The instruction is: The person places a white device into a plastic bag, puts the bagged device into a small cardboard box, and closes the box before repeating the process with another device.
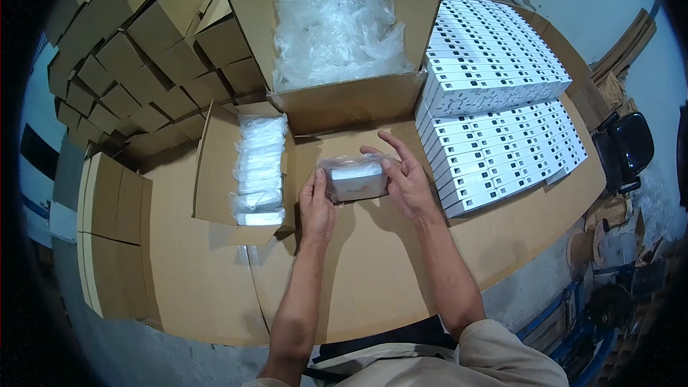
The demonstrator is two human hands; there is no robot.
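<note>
Beyond the hands (315, 211), an open carton (351, 106) holds what seem plastic bags (333, 36).

No readable text, brand or number anywhere. Slim white rectangular boxes (509, 152), stacked in rows: small dark square marks (464, 192) along the narrow edges, too small to read. Upper row's near broad side: grey line pattern (502, 98), can't make out letters. Small white rectangular box in clear plastic film (357, 182): faint grey print on its face, blurred, content can't be told.
</note>
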